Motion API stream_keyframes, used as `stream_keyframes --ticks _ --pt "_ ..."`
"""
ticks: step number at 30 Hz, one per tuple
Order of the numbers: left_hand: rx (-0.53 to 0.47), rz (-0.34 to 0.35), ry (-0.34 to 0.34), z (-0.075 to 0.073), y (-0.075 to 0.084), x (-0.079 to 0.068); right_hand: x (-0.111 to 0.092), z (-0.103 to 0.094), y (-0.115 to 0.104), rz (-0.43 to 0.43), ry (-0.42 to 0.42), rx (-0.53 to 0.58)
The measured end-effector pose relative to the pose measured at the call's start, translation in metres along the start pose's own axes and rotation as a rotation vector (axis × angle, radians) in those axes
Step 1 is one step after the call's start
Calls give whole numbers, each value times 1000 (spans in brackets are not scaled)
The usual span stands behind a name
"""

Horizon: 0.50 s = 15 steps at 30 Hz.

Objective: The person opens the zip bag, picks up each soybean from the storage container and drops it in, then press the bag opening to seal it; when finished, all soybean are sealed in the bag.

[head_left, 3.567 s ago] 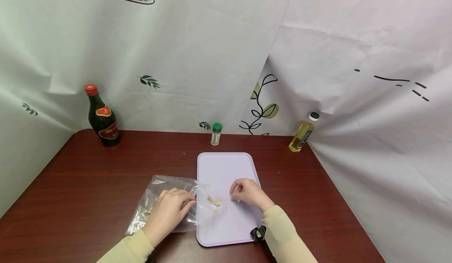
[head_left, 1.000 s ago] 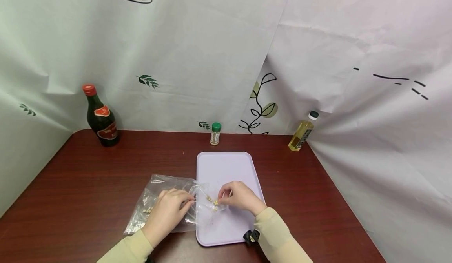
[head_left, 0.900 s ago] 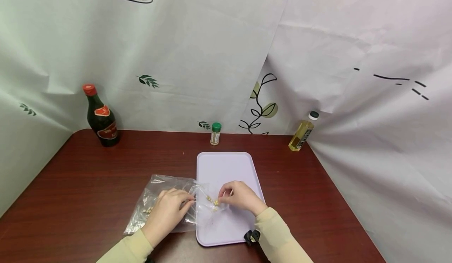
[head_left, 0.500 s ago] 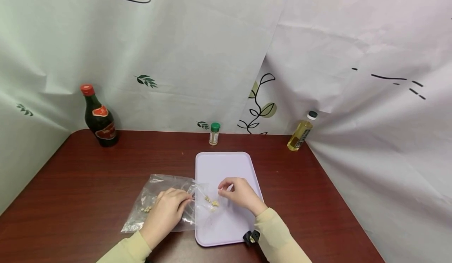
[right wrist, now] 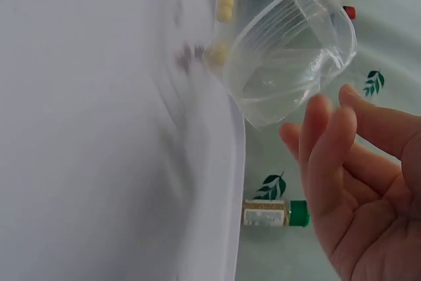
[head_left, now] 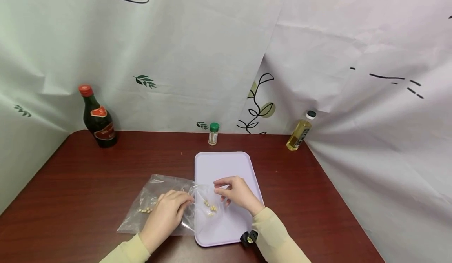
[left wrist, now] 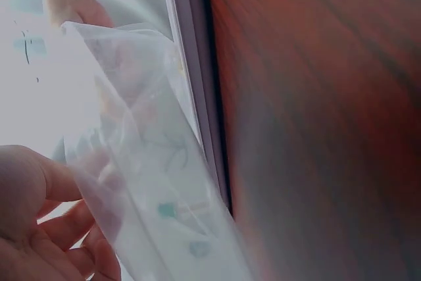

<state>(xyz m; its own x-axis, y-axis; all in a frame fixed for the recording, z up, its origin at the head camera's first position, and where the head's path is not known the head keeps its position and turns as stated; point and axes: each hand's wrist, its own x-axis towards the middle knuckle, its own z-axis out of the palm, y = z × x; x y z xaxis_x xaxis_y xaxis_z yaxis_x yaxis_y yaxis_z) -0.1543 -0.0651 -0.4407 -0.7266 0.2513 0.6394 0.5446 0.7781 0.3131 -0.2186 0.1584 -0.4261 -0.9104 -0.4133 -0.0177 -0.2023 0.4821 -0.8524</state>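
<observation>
A clear zip bag [head_left: 155,182] lies partly on the table, its mouth reaching over the lilac tray [head_left: 226,165]. My left hand [head_left: 166,214] pinches the bag's edge near the mouth; in the left wrist view the plastic runs along the fingers [left wrist: 66,225]. Small round yellowish beans [head_left: 213,208] show at the mouth, over the tray. More pale beans [head_left: 143,210] lie deeper inside, left of that hand. Just right of the mouth, my right hand [head_left: 238,194] hovers above the tray, thumb and fingers apart. In the right wrist view its fingertips [right wrist: 317,106] are near the bag's lip, holding nothing.
On the dark red table [head_left: 88,188], a green bottle with a red cap [head_left: 100,122] stands back left. A green-capped shaker [head_left: 213,134] is behind the tray, and an oil bottle [head_left: 299,133] at the back right. A printed white sheet [head_left: 197,59] hangs behind.
My right hand first moved left to the beans at the bag's mouth, then drew up and spread its fingers. The left hand keeps its pinch; the beans inside have shifted slightly.
</observation>
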Motion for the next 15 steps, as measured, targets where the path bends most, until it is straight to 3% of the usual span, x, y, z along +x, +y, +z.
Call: stream_keyframes --ticks 7,15 --pt "-7 4 -7 0 2 -2 2 7 -1 48 -80 153" --pt "-23 8 -6 -1 2 -5 3 12 -7 -7 -37 20"
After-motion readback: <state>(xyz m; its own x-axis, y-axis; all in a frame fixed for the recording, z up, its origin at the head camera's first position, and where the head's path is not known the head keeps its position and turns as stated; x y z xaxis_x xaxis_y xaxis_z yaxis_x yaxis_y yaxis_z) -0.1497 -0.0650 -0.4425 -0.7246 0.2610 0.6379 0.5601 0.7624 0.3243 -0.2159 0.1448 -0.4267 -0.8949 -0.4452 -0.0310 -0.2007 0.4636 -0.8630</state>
